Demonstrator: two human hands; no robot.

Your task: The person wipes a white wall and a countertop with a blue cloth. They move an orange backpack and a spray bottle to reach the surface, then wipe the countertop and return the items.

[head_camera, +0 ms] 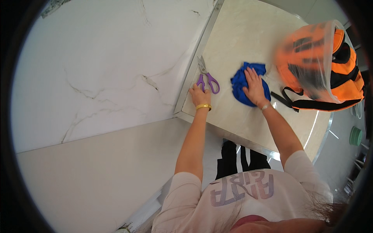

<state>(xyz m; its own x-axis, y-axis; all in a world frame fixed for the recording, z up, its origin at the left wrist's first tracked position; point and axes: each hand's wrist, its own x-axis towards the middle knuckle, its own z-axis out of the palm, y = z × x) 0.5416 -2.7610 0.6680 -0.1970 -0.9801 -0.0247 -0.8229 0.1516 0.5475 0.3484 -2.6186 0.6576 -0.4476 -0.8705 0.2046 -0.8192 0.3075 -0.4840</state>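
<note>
My left hand (201, 95) is at the purple-handled scissors (209, 79), its fingers at the lower end of one handle loop. The scissors lie near the table's left edge, their blades pointing away from me and slightly parted. Whether the fingers grip the handle cannot be told. My right hand (255, 87) lies palm down with spread fingers on a crumpled blue cloth (240, 90), to the right of the scissors. The palm side is hidden.
An orange and black backpack (344, 68), partly inside a clear plastic bag (314, 61), stands on the right of the beige table (233, 35); its strap reaches toward the cloth. A marbled white wall (116, 64) borders the table's left side. A green stool or tub (355, 135) is beyond, lower right.
</note>
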